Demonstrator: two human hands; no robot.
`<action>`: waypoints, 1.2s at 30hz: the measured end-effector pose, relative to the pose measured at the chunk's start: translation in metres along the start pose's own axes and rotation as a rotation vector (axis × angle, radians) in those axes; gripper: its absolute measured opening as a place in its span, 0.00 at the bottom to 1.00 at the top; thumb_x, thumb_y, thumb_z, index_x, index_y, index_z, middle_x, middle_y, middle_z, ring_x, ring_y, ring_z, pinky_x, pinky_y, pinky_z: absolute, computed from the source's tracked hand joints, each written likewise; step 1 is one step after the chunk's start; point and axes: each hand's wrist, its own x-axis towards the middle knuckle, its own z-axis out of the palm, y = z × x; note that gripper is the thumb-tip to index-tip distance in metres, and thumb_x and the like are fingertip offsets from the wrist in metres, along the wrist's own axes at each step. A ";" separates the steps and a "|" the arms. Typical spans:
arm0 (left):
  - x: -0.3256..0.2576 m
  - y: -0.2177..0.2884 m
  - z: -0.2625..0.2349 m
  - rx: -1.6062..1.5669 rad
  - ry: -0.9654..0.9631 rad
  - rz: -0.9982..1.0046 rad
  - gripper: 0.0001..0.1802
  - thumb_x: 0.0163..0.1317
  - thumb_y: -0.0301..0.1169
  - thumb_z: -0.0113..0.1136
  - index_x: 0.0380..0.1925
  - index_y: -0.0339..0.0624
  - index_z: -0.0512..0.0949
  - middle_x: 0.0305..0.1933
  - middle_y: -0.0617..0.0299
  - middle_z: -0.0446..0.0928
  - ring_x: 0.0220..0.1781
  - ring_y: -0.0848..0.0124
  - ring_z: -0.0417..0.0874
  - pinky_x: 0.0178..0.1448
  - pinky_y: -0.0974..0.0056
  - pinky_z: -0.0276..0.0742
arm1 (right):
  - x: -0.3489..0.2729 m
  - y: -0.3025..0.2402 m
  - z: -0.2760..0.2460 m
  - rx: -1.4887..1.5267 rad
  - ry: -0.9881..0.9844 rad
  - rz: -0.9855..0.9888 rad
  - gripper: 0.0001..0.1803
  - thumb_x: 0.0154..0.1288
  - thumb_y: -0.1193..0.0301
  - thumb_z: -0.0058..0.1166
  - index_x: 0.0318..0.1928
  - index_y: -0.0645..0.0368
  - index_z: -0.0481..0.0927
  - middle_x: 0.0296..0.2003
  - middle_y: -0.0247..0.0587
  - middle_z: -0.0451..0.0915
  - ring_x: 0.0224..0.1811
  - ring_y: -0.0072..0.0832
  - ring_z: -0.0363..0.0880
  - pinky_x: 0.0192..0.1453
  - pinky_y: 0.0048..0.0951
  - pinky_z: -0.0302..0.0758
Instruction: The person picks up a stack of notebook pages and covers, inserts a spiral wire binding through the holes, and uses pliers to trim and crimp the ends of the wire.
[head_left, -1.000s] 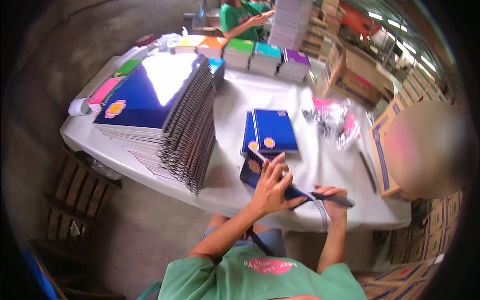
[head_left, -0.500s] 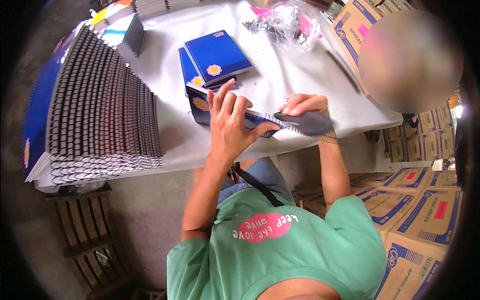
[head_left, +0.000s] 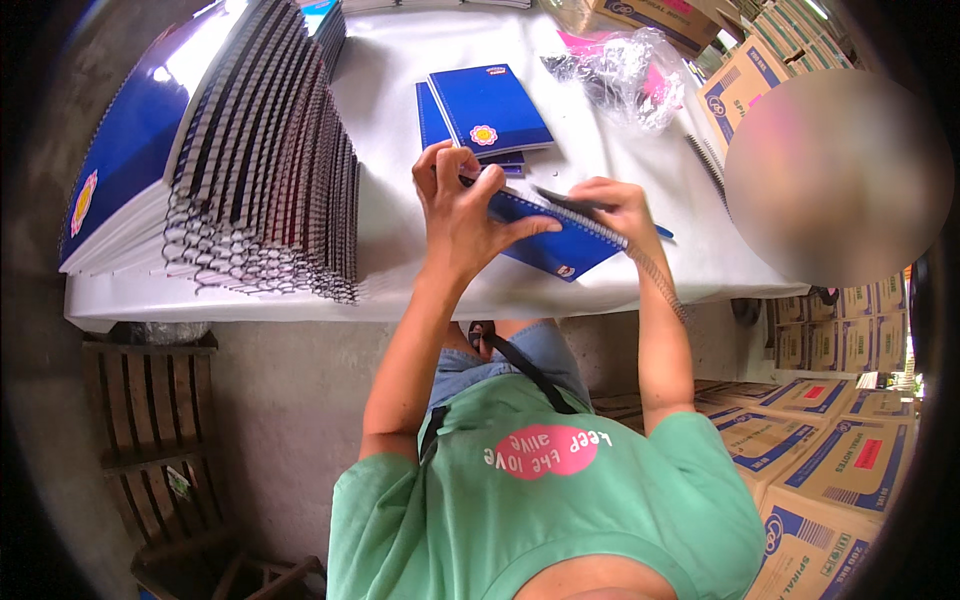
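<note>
At the near edge of a white table (head_left: pixel 400 250), a person in a green shirt holds a blue spiral-bound notebook (head_left: pixel 555 243) just above the tabletop, tilted and slightly overhanging the edge. Its cover is deep blue with a small round emblem near one corner, and a dark wire coil runs along its upper side. The left hand (head_left: pixel 465 205) is curled over the notebook's left end, fingers bent and gripping it. The right hand (head_left: pixel 620 205) is closed on the coil end, pinching it. Just behind lies a small pile of matching blue notebooks (head_left: pixel 485 110) with a flower emblem. To the left stands a tall fanned stack of spiral notebooks (head_left: pixel 250 160). Crumpled clear plastic wrap (head_left: pixel 625 70) lies farther back, and cardboard boxes (head_left: pixel 820 470) sit to the right.
</note>
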 end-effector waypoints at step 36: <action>0.002 -0.033 0.025 -0.527 0.087 -0.176 0.59 0.09 0.57 0.80 0.40 0.36 0.56 0.44 0.52 0.58 0.49 0.59 0.64 0.54 0.59 0.66 | 0.060 -0.016 0.036 0.003 -0.019 -0.002 0.18 0.43 0.88 0.55 0.39 0.64 0.83 0.37 0.45 0.82 0.41 0.27 0.80 0.45 0.24 0.75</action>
